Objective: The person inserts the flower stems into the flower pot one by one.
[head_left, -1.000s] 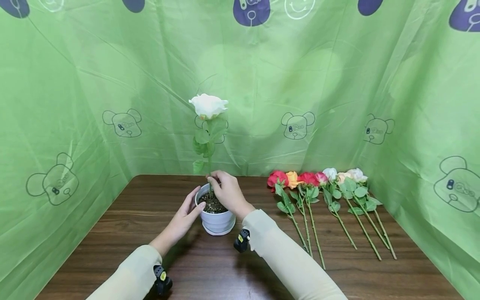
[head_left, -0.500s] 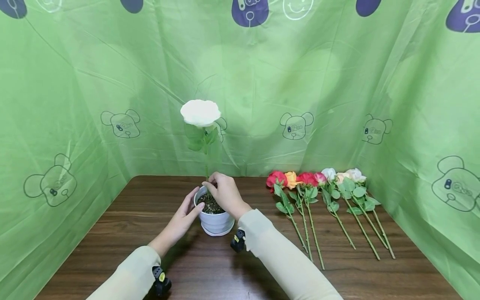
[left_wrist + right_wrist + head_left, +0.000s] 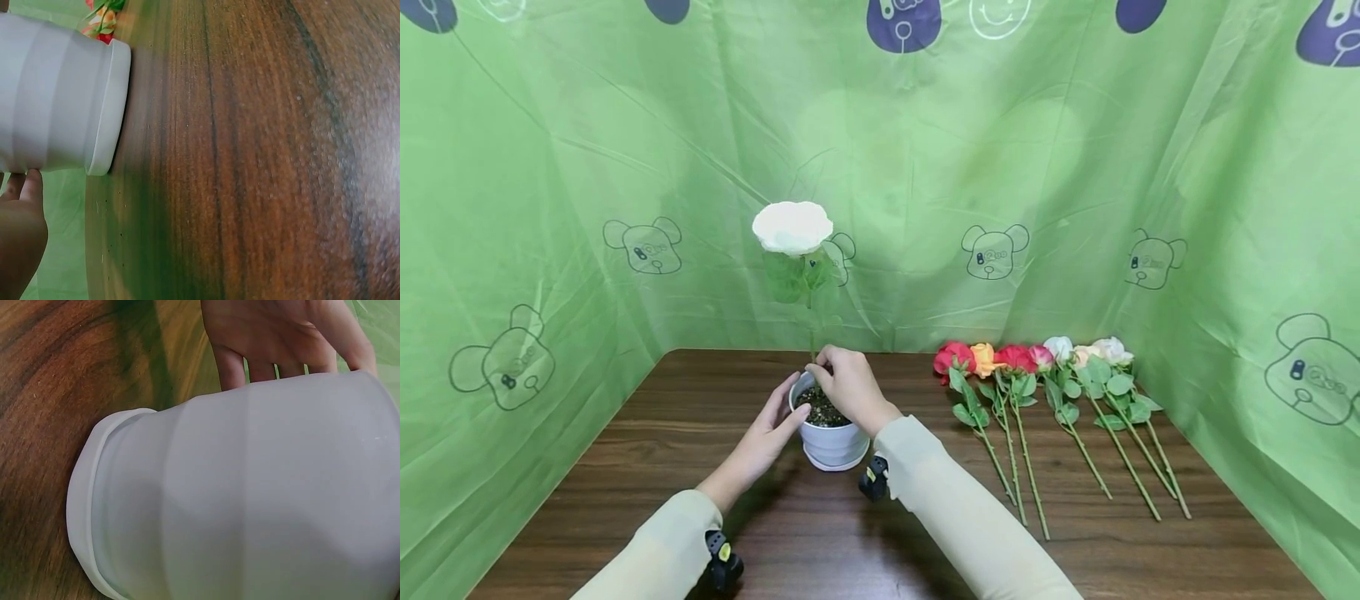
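Note:
A white flower pot [image 3: 835, 447] with dark soil [image 3: 822, 410] stands upright on its saucer [image 3: 837, 467]. Out of it rises a long-stemmed white rose [image 3: 793, 227], leaning slightly left. My right hand [image 3: 852, 387] pinches the rose's stem [image 3: 812, 337] low down, just over the soil; the stem's foot is hidden behind the hand. On the pot's left side, my left hand [image 3: 767, 433] holds the pot, thumb at the rim and fingers along the outer wall. The right wrist view shows these fingers [image 3: 232, 370] against the pot [image 3: 250, 487].
Several loose roses lie in a row on the right of the brown wooden table [image 3: 625, 500], among them a red rose [image 3: 955, 358], an orange rose [image 3: 984, 359] and a white rose [image 3: 1112, 350]. A green printed curtain [image 3: 895, 167] encloses the back and sides.
The white rose has tipped to the left, its bloom now lower and turned more toward me. My right hand has shifted slightly left with the stem. The left hand keeps its place on the pot.

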Tool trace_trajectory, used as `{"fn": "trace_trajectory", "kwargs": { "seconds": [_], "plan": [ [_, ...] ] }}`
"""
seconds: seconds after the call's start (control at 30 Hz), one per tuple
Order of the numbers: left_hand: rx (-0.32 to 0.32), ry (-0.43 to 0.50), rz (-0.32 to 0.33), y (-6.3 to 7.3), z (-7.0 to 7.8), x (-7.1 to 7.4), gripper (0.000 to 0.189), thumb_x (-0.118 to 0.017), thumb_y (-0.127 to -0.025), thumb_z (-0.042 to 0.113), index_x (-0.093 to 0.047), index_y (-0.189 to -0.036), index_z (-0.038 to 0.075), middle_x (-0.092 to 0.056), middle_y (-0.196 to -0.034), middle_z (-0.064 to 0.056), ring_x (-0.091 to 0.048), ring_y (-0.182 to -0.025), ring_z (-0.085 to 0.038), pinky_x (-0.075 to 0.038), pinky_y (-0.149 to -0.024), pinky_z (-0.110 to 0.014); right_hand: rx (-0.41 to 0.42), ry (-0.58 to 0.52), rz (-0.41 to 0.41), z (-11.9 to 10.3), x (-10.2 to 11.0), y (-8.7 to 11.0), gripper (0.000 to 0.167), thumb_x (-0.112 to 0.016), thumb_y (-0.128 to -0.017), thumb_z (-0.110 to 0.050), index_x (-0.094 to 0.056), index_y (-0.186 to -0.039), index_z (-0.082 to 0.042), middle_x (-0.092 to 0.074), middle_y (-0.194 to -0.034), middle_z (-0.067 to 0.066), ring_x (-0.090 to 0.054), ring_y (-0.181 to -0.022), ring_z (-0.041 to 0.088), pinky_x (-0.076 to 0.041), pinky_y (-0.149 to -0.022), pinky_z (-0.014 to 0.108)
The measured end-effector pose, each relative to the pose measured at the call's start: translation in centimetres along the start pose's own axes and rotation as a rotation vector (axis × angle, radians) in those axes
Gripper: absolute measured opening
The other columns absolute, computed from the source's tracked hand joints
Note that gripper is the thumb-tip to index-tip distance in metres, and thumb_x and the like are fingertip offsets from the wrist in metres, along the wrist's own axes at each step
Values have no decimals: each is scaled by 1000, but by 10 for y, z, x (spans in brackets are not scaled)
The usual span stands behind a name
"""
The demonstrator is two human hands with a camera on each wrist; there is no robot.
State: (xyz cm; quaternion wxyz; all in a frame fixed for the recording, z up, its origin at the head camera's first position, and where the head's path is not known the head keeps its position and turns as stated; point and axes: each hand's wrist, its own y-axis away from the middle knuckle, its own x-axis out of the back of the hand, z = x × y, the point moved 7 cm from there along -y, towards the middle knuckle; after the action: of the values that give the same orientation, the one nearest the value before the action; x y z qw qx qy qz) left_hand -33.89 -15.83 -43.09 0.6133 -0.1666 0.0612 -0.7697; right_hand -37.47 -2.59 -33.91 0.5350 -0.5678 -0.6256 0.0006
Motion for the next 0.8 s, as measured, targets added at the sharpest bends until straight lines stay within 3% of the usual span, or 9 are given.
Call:
{"fn": "trace_trajectory", "kwargs": {
  "seconds": [0.13, 0.3, 0.5, 0.63, 0.8],
  "plan": [
    [4, 11, -10, 0, 0, -1, 63, -53, -106, 20, -20, -160, 11, -25, -162, -18, -24, -147, -32, -32, -107, -17, 3, 11, -39, -1, -2, 1, 11, -67, -98, -15, -68, -89, -8, -71, -86, 2, -64, -75, 11, -52, -66, 23],
    [-6, 18, -5, 0, 2, -1, 63, -52, -106, 18, -20, -159, 9, -25, -162, -19, -25, -146, -34, -32, -105, -16, 7, 49, -55, -2, -4, 1, 12, -65, -99, -15, -67, -89, -9, -71, -86, 1, -65, -75, 11, -52, -65, 23],
    [-13, 10, -9, -1, 1, 0, 63, -52, -107, 18, -19, -159, 8, -25, -161, -19, -25, -146, -34, -32, -105, -14, -77, 76, -61, 3, -5, 2, 15, -67, -98, -23, -66, -87, -14, -68, -82, -4, -62, -72, 9, -50, -61, 25],
    [-10, -2, -6, 0, 1, 0, 63, -52, -107, 19, -19, -160, 9, -26, -161, -19, -26, -146, -34, -32, -110, -24, -124, 90, -71, 5, -7, 2, 16, -68, -98, -26, -65, -86, -15, -67, -79, -4, -61, -70, 10, -49, -58, 26],
    [-9, 2, -6, 0, 2, 0, 63, -51, -107, 19, -19, -159, 8, -25, -161, -19, -26, -146, -36, -31, -111, -28, -100, 93, -51, 5, -6, 1, 19, -69, -97, -23, -63, -82, -13, -63, -74, -3, -58, -65, 11, -47, -57, 25]
  ]
}}
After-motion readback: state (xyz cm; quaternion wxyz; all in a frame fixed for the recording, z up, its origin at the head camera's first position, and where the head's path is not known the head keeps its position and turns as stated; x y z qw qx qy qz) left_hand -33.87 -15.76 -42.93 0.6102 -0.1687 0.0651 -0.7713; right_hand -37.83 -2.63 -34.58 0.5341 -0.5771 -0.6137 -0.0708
